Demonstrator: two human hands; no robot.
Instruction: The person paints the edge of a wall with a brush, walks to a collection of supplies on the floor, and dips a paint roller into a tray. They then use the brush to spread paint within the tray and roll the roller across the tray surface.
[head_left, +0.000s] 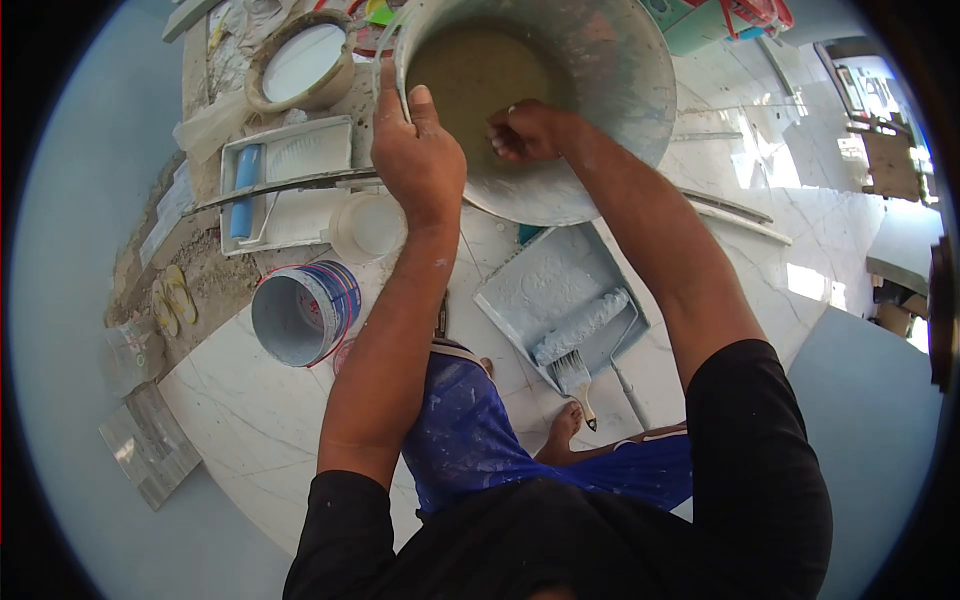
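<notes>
A large grey tub stands in front of me, its inside smeared and partly filled with murky brownish water. My left hand grips the tub's near left rim, thumb and forefinger on either side of the edge. Over the water, inside the tub, my right hand is closed with its fingers curled. Whether it holds anything is hidden. Below the tub lies a grey paint tray with a paint-covered roller and a paintbrush.
To the left are a white tray with a blue roller, a white container, a paint bucket and a round vessel of white liquid. Long thin strips lie right of the tub. Yellow sandals are at far left.
</notes>
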